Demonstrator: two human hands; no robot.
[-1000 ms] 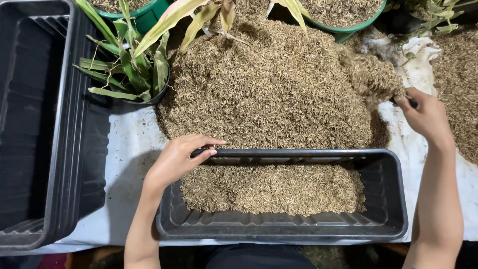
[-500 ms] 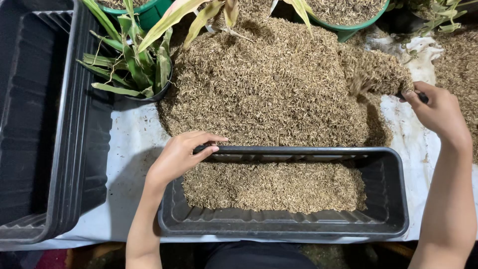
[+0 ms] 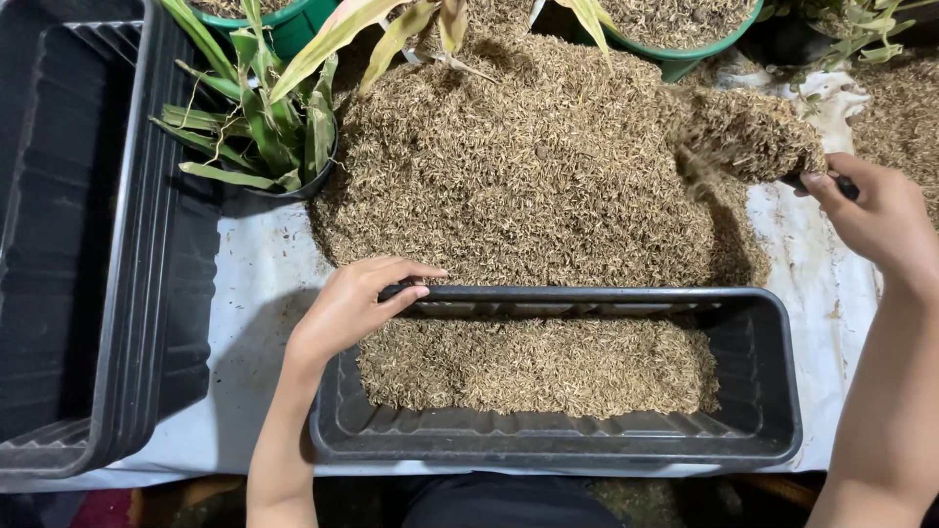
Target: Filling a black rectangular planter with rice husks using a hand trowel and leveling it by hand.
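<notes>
My left hand [image 3: 354,305] lies palm down, fingers curled forward, its forearm running straight back toward me. My right hand [image 3: 873,217] is raised at the far right, fingers seemingly closed in a grip, forearm angled upward.

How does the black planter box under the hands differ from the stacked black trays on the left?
The black planter box lies crosswise and holds a layer of brown husk; the stacked trays run lengthwise and show no husk inside. The planter box is a single piece, steadied at its far rim by the left hand; the trays are nested and untouched. Both are black plastic, rectangular, and rest on the white sheet.
</notes>
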